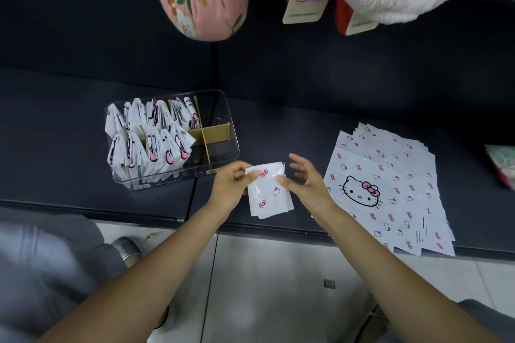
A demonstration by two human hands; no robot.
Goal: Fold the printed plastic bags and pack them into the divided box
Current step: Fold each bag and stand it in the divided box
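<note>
Your left hand (232, 185) pinches the folded bag (269, 192) at its top corner; your right hand (303, 179) touches its edge, fingers spread wide; the divided box (223, 147) sits just left.

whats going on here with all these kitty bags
A person is folding printed plastic bags at a dark counter. The left hand pinches a partly folded bag while the right hand touches its edge, fingers spread. A clear divided box on the left holds many folded bags; its right compartments look empty. A flat stack waits on the right.
</note>
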